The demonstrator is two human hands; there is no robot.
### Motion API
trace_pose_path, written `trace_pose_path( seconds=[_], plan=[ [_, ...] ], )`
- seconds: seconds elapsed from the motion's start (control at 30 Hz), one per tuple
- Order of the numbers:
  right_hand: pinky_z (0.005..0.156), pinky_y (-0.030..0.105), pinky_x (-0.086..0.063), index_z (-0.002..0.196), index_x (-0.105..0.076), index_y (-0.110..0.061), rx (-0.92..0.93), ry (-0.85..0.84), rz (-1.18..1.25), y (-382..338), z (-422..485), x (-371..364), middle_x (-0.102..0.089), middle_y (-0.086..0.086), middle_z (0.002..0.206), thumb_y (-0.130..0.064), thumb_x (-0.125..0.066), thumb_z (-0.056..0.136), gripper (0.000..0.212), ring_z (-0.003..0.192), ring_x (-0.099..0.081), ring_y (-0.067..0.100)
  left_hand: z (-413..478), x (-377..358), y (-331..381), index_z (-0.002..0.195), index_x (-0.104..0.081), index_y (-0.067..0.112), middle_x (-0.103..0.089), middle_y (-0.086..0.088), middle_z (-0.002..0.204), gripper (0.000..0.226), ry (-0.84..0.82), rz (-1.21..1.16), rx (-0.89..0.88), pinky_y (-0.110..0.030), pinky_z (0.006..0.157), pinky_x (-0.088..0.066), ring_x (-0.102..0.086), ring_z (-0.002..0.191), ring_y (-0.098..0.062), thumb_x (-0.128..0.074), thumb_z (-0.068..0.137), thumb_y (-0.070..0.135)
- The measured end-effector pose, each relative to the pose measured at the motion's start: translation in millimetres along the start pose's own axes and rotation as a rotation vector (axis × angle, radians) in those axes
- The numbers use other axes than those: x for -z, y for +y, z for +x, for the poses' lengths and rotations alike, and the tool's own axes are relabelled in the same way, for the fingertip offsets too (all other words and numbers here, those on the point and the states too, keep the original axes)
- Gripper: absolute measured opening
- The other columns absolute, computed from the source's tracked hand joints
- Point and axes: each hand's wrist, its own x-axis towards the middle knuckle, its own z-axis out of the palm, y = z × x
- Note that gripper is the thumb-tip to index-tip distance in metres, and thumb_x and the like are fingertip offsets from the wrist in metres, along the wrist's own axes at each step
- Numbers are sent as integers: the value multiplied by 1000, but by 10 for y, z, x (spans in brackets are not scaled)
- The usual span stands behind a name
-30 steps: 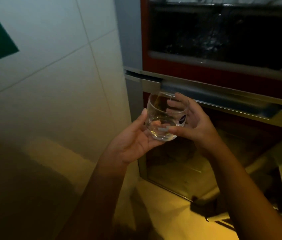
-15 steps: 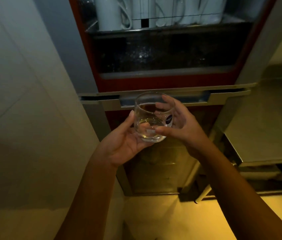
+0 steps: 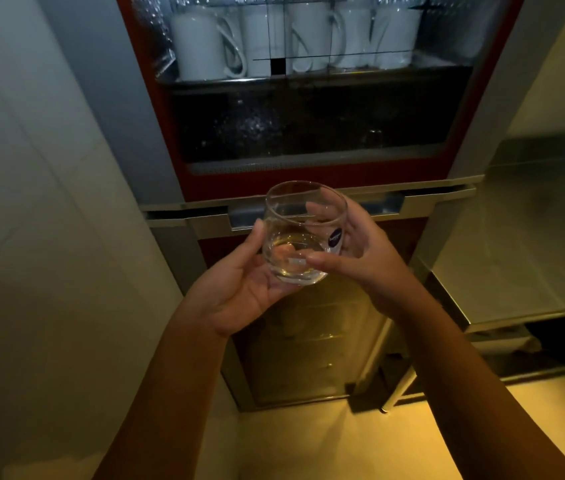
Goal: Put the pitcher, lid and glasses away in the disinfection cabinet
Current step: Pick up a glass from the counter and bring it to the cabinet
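Fingers hold glass roughly upright, mouth up.

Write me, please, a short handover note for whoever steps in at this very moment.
Left hand: cradles the glass from below and the left.
Right hand: holds the same glass from the right, thumb in front and fingers behind.
Glass: upright, tilted slightly, in the air in front of the disinfection cabinet, level with its middle handle strip.
Cabinet: white mugs stand on the top shelf; the shelf below is too dark to read.
Done: nothing that can be confirmed; the pitcher and lid are not in view.
Left: get this glass inside, then check on the rest.
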Motion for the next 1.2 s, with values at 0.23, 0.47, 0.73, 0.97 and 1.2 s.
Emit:
trace_pose_path(
  seconds=[0.23, 0.47, 0.73, 0.97, 1.2],
  plan=[
    [95, 27, -47, 136, -29, -36, 18, -62, 28, 46, 140, -89, -45, -15, 136, -27, -79, 61, 91, 124, -47, 6, -57, 107, 83, 136, -42, 9, -50, -25, 132, 60, 33, -28, -29, -44, 96, -46, -52, 120, -35, -46, 85, 39],
    [95, 28, -48, 138, -29, -32, 19, -81, 37, 34, 183, -86, -47, -11, 136, -32, -79, 52, 100, 123, -49, 8, -73, 126, 80, 136, -42, 9, -51, -26, 131, 55, 60, -49, -33, -45, 95, -46, -53, 119, -36, -43, 91, 39],
    [98, 39, -47, 139, -32, -26, 44, -13, 3, 25, 114, -91, -51, -8, 134, -31, -81, 53, 99, 121, -51, 9, -90, 107, 71, 135, -44, 11, -53, -25, 129, 56, 12, -113, -21, -43, 90, -51, -60, 110, -34, -46, 85, 37],
    [94, 43, -49, 139, -36, -22, -3, 7, 23, 6, 29, -96, -55, -2, 131, -34, -79, 52, 98, 116, -56, 14, -84, 102, 49, 134, -44, 11, -52, -21, 133, 62, 4, 32, -61, -50, 95, -46, -54, 118, -35, -50, 81, 41],
    [93, 38, -51, 137, -39, -21, -15, -10, 13, -40, -35, -118, -58, 0, 126, -39, -77, 52, 95, 112, -59, 13, -187, 15, 85, 100, -73, 24, -69, -3, 111, 60, 28, 374, -178, -28, 77, -54, -64, 105, -20, -83, 50, 55]
  ],
)
